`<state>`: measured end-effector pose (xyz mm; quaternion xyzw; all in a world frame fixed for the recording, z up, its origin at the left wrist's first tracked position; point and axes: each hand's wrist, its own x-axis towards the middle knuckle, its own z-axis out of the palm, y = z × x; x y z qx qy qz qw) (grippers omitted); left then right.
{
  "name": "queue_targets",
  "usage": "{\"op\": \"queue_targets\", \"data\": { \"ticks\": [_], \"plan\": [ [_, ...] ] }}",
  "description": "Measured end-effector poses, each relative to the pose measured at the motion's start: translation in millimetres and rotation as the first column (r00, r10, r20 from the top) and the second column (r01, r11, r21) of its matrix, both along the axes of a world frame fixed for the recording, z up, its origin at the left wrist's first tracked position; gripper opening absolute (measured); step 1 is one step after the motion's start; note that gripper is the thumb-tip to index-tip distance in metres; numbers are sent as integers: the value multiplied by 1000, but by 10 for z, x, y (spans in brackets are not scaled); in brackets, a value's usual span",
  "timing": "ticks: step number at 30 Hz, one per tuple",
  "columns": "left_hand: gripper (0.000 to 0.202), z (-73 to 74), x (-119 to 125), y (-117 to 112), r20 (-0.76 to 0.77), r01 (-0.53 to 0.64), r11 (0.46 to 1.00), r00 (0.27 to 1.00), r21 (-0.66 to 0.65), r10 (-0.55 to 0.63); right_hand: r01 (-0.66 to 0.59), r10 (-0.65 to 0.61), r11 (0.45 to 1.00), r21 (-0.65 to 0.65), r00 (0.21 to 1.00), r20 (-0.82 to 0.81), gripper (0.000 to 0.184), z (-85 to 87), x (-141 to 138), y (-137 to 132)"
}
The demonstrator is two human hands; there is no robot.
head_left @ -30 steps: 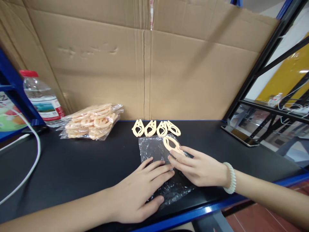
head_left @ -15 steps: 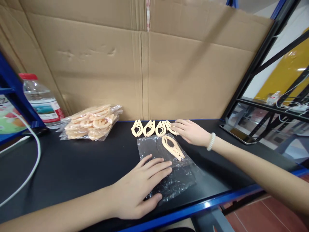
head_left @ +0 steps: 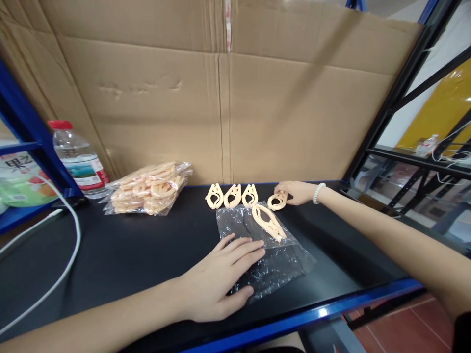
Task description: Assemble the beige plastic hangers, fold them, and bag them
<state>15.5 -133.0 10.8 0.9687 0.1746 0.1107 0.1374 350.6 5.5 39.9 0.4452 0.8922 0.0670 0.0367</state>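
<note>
My left hand (head_left: pixel 221 279) lies flat with fingers spread, its fingertips over a clear plastic bag (head_left: pixel 268 274). On the bag's upper part rests a peach folding hanger (head_left: pixel 268 223). At the back of the table, my right hand (head_left: pixel 298 192) has its fingers closed on the narrow end of another folding hanger (head_left: pixel 276 202); its looped end shows to the left of the fingers. Three more hangers, a left one (head_left: pixel 214 197), a middle one (head_left: pixel 232 196) and a right one (head_left: pixel 249 195), stand in a row beyond the bag.
Packed folding hangers in clear plastic (head_left: pixel 147 189) lie at the back left, beside a water bottle (head_left: pixel 83 164). A white cable (head_left: pixel 75 245) curves over the black table (head_left: pixel 128 255). Cardboard (head_left: pixel 165 108) walls the back. A dark flat device (head_left: pixel 371 202) lies at the right, partly behind my arm.
My right hand has shifted to the right, taking the fourth folding hanger away from the row. My left hand stays on the bag. The view has tilted slightly.
</note>
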Motion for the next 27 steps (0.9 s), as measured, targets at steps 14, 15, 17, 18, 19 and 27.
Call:
{"op": "queue_targets", "data": {
  "ticks": [14, 15, 17, 18, 19, 27],
  "plan": [
    [61, -50, -3, -6, 67, 16, 998, 998, 60, -20, 54, 84, 959, 277, 883, -463, 29, -187, 545, -1196],
    [61, -51, -2, -6, 70, 18, 998, 997, 63, -22, 69, 97, 948, 311, 868, -487, 27, -184, 539, -1254],
    [61, -42, 3, -7, 68, 19, 998, 997, 63, -23, 103, 111, 928, 358, 842, -529, 22, -152, 480, -1370],
    [60, -33, 6, -9, 65, 17, 998, 998, 62, -21, 120, 115, 919, 376, 829, -547, 20, -122, 430, -1432],
    [60, -23, 8, -11, 61, 15, 998, 998, 60, -19, 130, 122, 913, 388, 819, -561, 18, -83, 368, -1500],
    [59, 11, 13, -24, 81, 14, 999, 997, 51, -19, 178, 111, 940, 291, 647, -754, 8, 233, -119, -2037]
  ]
}}
